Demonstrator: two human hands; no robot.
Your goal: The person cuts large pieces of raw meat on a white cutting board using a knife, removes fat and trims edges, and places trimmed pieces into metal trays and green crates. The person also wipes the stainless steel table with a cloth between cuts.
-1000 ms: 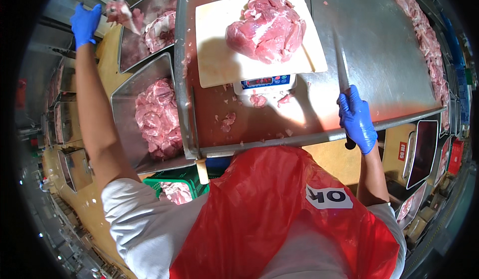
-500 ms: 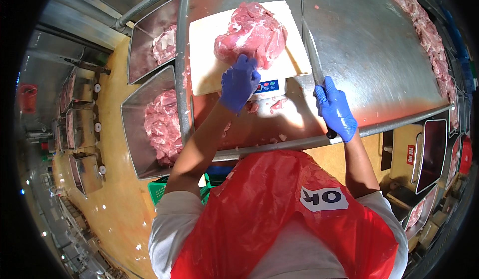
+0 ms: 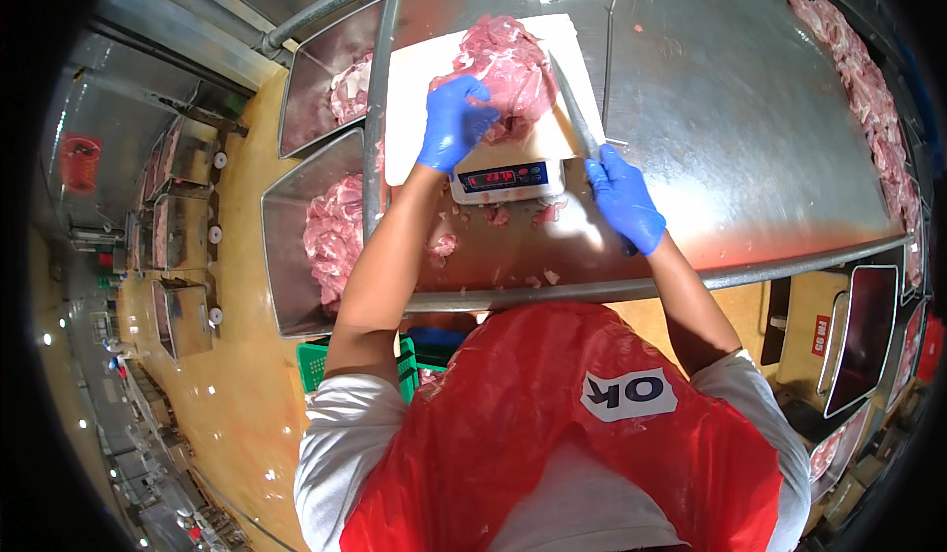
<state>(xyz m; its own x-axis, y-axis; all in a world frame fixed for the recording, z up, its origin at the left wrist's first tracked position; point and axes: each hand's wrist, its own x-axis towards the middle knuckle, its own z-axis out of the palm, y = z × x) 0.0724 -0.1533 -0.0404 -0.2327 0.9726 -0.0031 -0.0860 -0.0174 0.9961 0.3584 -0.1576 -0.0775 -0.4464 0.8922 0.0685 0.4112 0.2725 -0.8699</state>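
Observation:
My left hand (image 3: 457, 123), in a blue glove, is closed on the lower-left side of a mound of raw pink meat (image 3: 505, 64). The meat sits on a white cutting board (image 3: 414, 54) atop a weighing scale (image 3: 503, 179) with a lit display. In my right blue-gloved hand (image 3: 623, 202) is a long knife (image 3: 572, 103), its blade reaching up along the right side of the meat. Small scraps (image 3: 444, 246) lie on the steel table below the scale.
Steel bins (image 3: 291, 256) holding meat line the table's left side, above a green crate (image 3: 314, 363). A thin rod (image 3: 610, 59) lies beside the board on the steel table (image 3: 740, 118). A long meat row (image 3: 853, 78) runs along the right edge; more bins (image 3: 858, 335) stand lower right.
My left hand has come from the far left, where a loose piece was in the air, onto the large meat. My right hand has moved left, bringing the blade beside the meat.

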